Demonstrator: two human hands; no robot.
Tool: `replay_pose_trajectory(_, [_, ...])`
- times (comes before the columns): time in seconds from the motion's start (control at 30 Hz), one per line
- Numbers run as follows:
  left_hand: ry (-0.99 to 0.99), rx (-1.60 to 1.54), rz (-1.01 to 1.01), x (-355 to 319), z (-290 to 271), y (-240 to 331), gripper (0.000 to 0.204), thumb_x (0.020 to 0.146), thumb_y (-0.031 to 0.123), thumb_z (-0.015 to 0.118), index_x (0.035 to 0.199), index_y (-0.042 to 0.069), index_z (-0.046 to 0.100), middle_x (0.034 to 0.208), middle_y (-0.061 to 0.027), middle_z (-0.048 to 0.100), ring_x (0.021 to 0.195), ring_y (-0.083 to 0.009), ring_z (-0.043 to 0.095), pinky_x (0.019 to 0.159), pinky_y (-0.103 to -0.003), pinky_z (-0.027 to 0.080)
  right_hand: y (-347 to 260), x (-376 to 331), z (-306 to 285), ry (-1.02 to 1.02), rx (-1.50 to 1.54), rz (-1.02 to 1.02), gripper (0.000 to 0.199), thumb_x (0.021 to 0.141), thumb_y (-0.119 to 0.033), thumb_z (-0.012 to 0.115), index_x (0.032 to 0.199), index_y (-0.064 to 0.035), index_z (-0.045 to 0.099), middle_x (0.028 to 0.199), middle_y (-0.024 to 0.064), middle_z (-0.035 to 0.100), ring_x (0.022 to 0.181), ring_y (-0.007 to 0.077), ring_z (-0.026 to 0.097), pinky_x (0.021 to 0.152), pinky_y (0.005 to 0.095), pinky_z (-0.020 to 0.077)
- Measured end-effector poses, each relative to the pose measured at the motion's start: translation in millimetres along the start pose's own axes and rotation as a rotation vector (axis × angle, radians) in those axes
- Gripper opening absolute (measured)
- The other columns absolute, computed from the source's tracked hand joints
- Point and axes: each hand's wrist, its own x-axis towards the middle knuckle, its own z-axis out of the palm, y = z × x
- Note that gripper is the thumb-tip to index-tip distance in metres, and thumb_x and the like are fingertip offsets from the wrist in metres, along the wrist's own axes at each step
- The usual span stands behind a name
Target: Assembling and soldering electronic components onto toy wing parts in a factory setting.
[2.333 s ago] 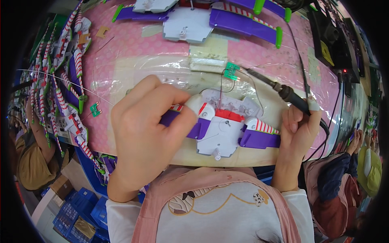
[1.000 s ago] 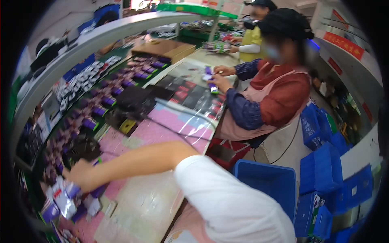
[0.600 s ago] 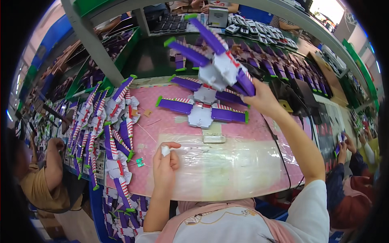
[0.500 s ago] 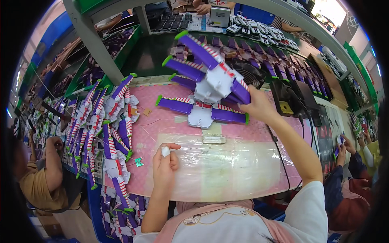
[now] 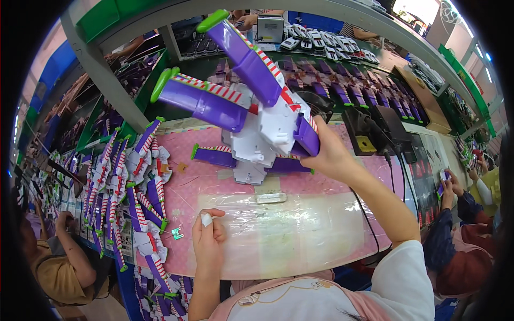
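Note:
My right hand (image 5: 331, 152) grips a pair of purple-and-white toy wing sets (image 5: 276, 125) by their right end, lifted over the bench. They overlap, with green tips and red-and-white striped edges. Beneath them another wing set (image 5: 249, 174) lies on the pink mat, partly hidden. Near the front of the mat, my left hand (image 5: 209, 238) is held with curled fingers. Something small and white shows at its thumb tip; whether it is a held piece or a thumb cover I cannot tell. A small green circuit board (image 5: 177, 233) lies to its left.
Several more wing sets (image 5: 144, 219) are heaped along the left. A small pale block (image 5: 271, 198) rests on the mat (image 5: 342, 224). Black cables (image 5: 399, 166) and a dark stand with a yellow sponge (image 5: 365, 144) occupy the right. A grey frame post (image 5: 110, 72) rises at the back left.
The two held wing sets have come up closer to the view and shifted left with my right hand. My left hand keeps its curled pose. The whole view has shifted slightly.

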Motion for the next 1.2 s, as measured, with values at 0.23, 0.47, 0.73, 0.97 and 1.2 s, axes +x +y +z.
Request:
replay_pose_trajectory(0.23, [0.074, -0.136, 0.080, 3.7, -9.1, 0.7, 0.026, 0.095, 0.025, 0.040, 0.089, 0.002, 0.050, 0.054, 0.0063, 0.024, 0.046, -0.0029, 0.020, 0.042, -0.021, 0.016, 30.1, -19.3, 16.2, 0.009, -0.080, 0.017, 0.043, 0.056, -0.008, 0.071, 0.094, -0.0008, 0.053, 0.087, 0.0138, 0.056, 0.084, 0.0251, 0.054, 0.077, 0.0343, 0.0431])
replay_pose_trajectory(0.47, [0.269, -0.497, 0.463, 39.4, 50.9, 93.8, 0.016, 0.091, 0.019, 0.046, 0.088, 0.003, 0.049, 0.055, 0.0043, 0.028, 0.045, -0.0037, 0.024, 0.041, -0.020, 0.021, 66.5, -17.4, 36.2, 0.035, -0.202, -0.042, 0.035, 0.053, -0.010, 0.069, 0.085, -0.0025, 0.057, 0.083, 0.0201, 0.059, 0.084, 0.0373, 0.055, 0.077, 0.0417, 0.0436])
replay_pose_trajectory(0.73, [0.014, -0.283, 1.094, 15.5, 128.9, 159.3, 0.026, 0.088, 0.033, 0.047, 0.079, 0.009, 0.052, 0.052, 0.0053, 0.029, 0.039, -0.0061, 0.025, 0.038, -0.021, 0.022, 35.7, -15.3, 34.7, -0.109, -0.369, 0.041, 0.031, 0.050, -0.018, 0.071, 0.080, -0.0095, 0.066, 0.076, 0.0150, 0.064, 0.076, 0.0316, 0.062, 0.066, 0.0412, 0.0486])
replay_pose_trajectory(0.97, [-0.178, -0.330, 1.032, 26.5, 106.5, 165.3, 0.026, 0.089, 0.032, 0.047, 0.076, 0.010, 0.050, 0.052, 0.0060, 0.028, 0.040, -0.0060, 0.025, 0.038, -0.021, 0.022, 27.3, -28.9, 41.6, 0.044, -0.284, 0.139, 0.029, 0.046, -0.019, 0.073, 0.070, -0.0033, 0.066, 0.072, 0.0170, 0.063, 0.071, 0.0315, 0.063, 0.063, 0.0397, 0.0491])
replay_pose_trajectory(1.2, [-0.209, -0.401, 0.991, 65.5, 75.4, 184.9, 0.026, 0.089, 0.032, 0.046, 0.072, 0.012, 0.048, 0.052, 0.0067, 0.028, 0.040, -0.0059, 0.026, 0.039, -0.021, 0.022, -56.5, -138.5, -5.3, 0.639, 0.322, 0.028, 0.040, 0.050, -0.015, 0.068, 0.088, -0.0040, 0.058, 0.079, 0.0174, 0.062, 0.077, 0.0338, 0.060, 0.068, 0.0393, 0.0475])
